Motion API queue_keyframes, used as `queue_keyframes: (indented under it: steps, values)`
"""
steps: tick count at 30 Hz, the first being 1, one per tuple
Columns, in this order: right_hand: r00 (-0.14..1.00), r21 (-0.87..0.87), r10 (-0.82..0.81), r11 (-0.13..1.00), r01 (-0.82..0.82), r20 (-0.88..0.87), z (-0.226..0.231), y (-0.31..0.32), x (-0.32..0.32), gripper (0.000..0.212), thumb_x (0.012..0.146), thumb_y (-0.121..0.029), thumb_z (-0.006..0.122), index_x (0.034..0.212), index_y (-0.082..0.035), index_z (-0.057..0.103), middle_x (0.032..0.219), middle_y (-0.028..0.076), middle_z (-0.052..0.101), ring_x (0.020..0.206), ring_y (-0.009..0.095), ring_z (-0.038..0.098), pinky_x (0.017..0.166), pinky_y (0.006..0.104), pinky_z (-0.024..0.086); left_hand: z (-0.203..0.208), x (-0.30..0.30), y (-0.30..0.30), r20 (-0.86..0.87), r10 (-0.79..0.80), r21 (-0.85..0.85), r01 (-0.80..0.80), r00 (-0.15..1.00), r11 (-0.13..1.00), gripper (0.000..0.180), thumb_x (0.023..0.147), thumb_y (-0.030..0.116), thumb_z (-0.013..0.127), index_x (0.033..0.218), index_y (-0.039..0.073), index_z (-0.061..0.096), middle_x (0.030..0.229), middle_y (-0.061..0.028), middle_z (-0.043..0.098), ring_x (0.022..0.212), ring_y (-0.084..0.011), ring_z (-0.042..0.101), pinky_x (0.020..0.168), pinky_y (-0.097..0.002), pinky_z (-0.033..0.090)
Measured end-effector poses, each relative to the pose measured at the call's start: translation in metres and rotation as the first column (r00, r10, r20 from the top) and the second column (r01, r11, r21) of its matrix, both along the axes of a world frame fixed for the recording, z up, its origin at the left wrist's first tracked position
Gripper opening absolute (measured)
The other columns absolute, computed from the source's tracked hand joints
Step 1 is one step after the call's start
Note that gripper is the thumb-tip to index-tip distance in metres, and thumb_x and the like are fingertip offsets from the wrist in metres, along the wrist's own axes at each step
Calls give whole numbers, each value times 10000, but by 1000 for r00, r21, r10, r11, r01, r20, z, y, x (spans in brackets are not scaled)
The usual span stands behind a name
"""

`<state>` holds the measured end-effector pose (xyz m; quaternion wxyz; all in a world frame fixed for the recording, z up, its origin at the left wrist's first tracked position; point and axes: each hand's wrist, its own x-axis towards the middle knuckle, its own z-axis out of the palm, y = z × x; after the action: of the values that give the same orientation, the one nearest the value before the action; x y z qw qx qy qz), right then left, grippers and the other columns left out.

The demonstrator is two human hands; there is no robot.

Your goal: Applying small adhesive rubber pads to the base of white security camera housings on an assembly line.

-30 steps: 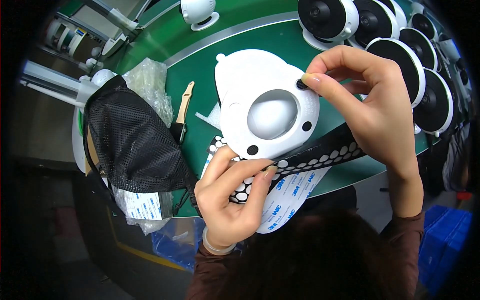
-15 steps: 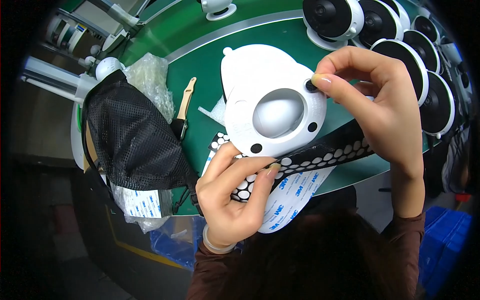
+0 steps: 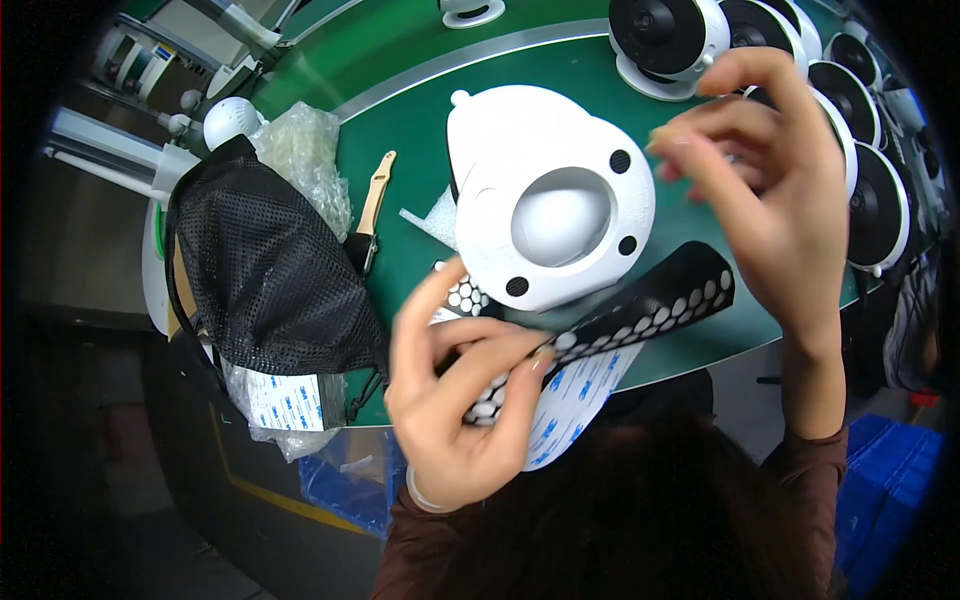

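Note:
A white round-based device point(image 3: 485, 225) lies with its underside up; its ring-shaped base has a wide opening in the middle. Three small black round pads point(image 3: 620, 161) sit on the ring. My left hand point(image 3: 455, 420) pinches a black sheet strip point(image 3: 690, 280) between thumb and fingers, below the base. Rows of pale round spots line the strip, and its free end curls up to the right. Under it is a white backing sheet point(image 3: 575, 405) with blue print. My right hand point(image 3: 775, 200), slightly blurred, is raised right of the base, fingers apart and holding nothing.
Several white devices with black round faces point(image 3: 660, 35) crowd the right back. At left lie a black mesh bag point(image 3: 270, 270), clear plastic wrap point(image 3: 305, 160), a wooden-handled brush point(image 3: 375, 195) and a stack of printed sheets point(image 3: 287, 402). The green table point(image 3: 400, 120) has a curved edge.
My right hand has let go of the black pad at the base's upper right and moved up and right. The strip's right end now hangs free, held by my left hand alone.

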<state>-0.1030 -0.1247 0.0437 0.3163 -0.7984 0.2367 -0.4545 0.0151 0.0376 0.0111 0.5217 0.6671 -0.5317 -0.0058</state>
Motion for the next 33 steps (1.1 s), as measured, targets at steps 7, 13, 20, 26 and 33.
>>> queue_keyframes:
  steps: [7, 13, 20, 26, 33]
  values:
    - [877, -169, 299, 908, -382, -376, 6, 46, -33, 231, 654, -27, 640, 884, -44, 644, 859, 115, 626, 719, 241, 608, 589, 292, 471, 16, 2, 16, 56, -108, 57, 104, 993, 993, 258, 546, -11, 663, 799, 38, 683, 732, -58, 614, 619, -180, 536, 587, -250, 397]
    - [932, -115, 284, 942, -315, -226, -2, 48, -40, 206, 602, 17, 654, 794, -57, 647, 758, 80, 601, 596, 214, 571, 515, 280, 440, 29, -8, 2, 17, -199, 143, 195, 980, 970, 191, 565, -44, 656, 746, 16, 654, 691, -85, 614, 548, -191, 561, 514, -245, 407]
    - [959, -263, 207, 931, -253, -192, -5, 49, -40, 207, 587, 10, 710, 772, -51, 642, 745, 60, 597, 624, 196, 585, 511, 264, 453, 23, -10, -7, -27, -232, 52, 233, 972, 971, 132, 569, -58, 631, 689, -4, 631, 609, -89, 589, 500, -190, 560, 465, -246, 413]
    - [966, -253, 217, 935, -247, -140, -9, 48, -38, 219, 584, 14, 724, 775, -48, 639, 740, 63, 595, 613, 197, 581, 507, 262, 453, 24, -10, -7, -23, -229, 66, 230, 973, 971, 121, 570, -59, 631, 683, -14, 628, 607, -89, 588, 504, -182, 565, 476, -239, 424]
    - [976, -356, 171, 911, -209, -136, -14, 50, -34, 223, 569, 17, 721, 767, -50, 642, 730, 61, 595, 584, 193, 580, 486, 257, 455, 24, -9, -7, -96, -225, 59, 231, 970, 971, 112, 590, -70, 622, 693, -28, 627, 624, -95, 593, 518, -163, 570, 494, -225, 436]
